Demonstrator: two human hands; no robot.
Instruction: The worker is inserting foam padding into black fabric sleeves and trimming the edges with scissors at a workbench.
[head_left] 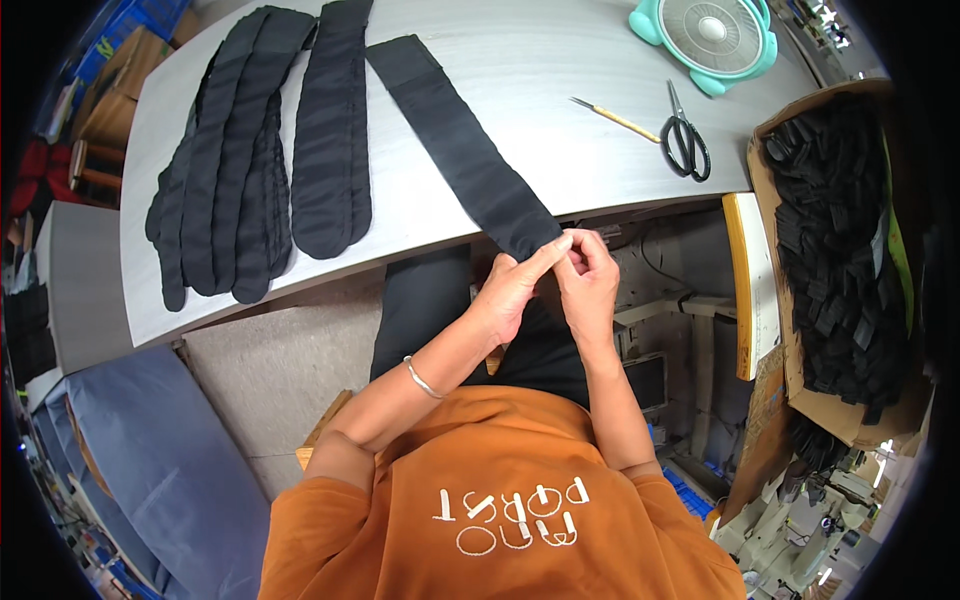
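Where the long black fabric strip (462, 145) runs off the near edge of the grey table (560, 130), both hands meet at its rounded end: the left hand (512, 290) is closed with thumb and fingers pinching the cloth from the left, and the right hand (588, 280) is curled shut on the same tip, seemingly to keep the end taut while the rest lies flat. Finished-looking black pieces (260, 150) are laid in rows at the left, while scissors (685, 135), a thin stick tool (612, 118) and a small teal fan (712, 38) sit to the right, beside a cardboard box of black bits (835, 240)
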